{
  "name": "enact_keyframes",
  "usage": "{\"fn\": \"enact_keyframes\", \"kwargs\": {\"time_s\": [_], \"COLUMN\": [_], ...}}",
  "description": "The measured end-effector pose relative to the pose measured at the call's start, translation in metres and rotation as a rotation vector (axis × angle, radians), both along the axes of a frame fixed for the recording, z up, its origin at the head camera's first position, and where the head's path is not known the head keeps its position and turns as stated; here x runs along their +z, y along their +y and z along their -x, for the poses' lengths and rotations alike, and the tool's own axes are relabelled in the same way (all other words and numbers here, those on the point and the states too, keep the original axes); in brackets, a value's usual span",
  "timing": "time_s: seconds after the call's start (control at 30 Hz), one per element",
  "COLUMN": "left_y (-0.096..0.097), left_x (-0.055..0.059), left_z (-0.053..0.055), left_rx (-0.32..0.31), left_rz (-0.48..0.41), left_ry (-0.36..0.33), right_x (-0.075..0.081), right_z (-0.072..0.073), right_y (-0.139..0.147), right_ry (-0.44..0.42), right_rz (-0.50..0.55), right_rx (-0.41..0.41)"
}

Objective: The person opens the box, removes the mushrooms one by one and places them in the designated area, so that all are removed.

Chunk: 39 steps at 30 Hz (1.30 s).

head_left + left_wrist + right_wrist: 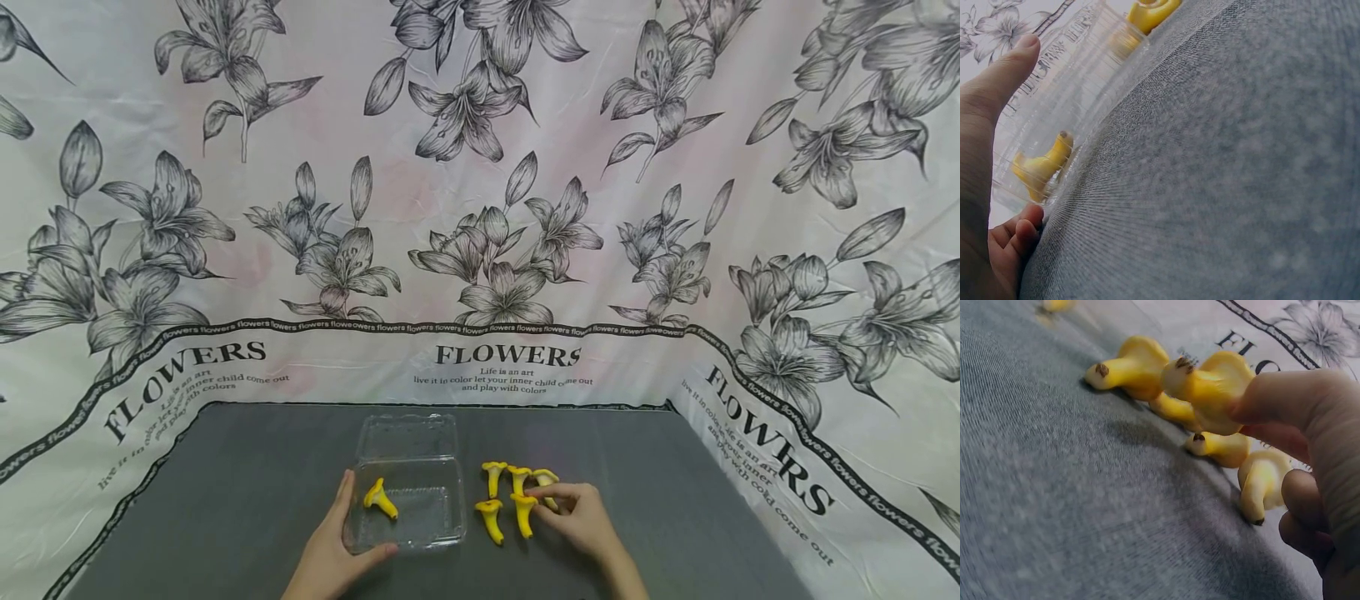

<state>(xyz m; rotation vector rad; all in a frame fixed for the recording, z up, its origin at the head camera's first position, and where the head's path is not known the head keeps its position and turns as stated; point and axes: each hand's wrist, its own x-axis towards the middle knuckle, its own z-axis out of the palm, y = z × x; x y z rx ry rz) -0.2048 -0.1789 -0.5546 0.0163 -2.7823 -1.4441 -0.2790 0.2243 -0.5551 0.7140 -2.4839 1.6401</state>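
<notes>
My left hand (333,537) holds a clear plastic clamshell box (459,512) at its left side, thumb along the near edge and fingers against the left wall. A single yellow mushroom (381,500), trumpet-shaped like a chanterelle, lies inside; the left wrist view shows it through the wall. Between thumb and forefinger, my right hand (585,521) pinches the cap of another yellow mushroom (1204,387). In the right wrist view this one is raised above the cloth, stem end toward the camera. Several more mushrooms (1132,369) lie close around and behind it.
The box's lid (407,437) stands folded back on the far side. Grey cloth (225,500) covers the table. White flower-printed fabric (510,367) rises at the back and along both sides.
</notes>
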Motion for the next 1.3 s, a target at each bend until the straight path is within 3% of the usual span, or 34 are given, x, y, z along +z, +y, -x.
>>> {"fn": "enact_keyframes", "kwargs": {"time_s": [0.17,0.83,1.13,1.3], "left_y": [0.001,0.001,0.001,0.001], "left_x": [0.001,0.002,0.003,0.002], "left_z": [0.001,0.002,0.002,0.001], "left_rx": [-0.001,0.002,-0.001,0.01], "left_rz": [0.011,0.007,0.002,-0.002], "left_ry": [-0.012,-0.032,-0.021,-0.028], "right_x": [-0.005,-0.011,-0.003,0.011], "right_z": [0.001,0.004,0.003,-0.003], "right_y": [0.002,0.006,0.007,0.001], "right_ry": [-0.007,-0.024,-0.089,-0.107], "right_rz": [-0.057,-0.038,0.002,0.015], "right_rx": [0.018,0.076,0.124,0.076]}}
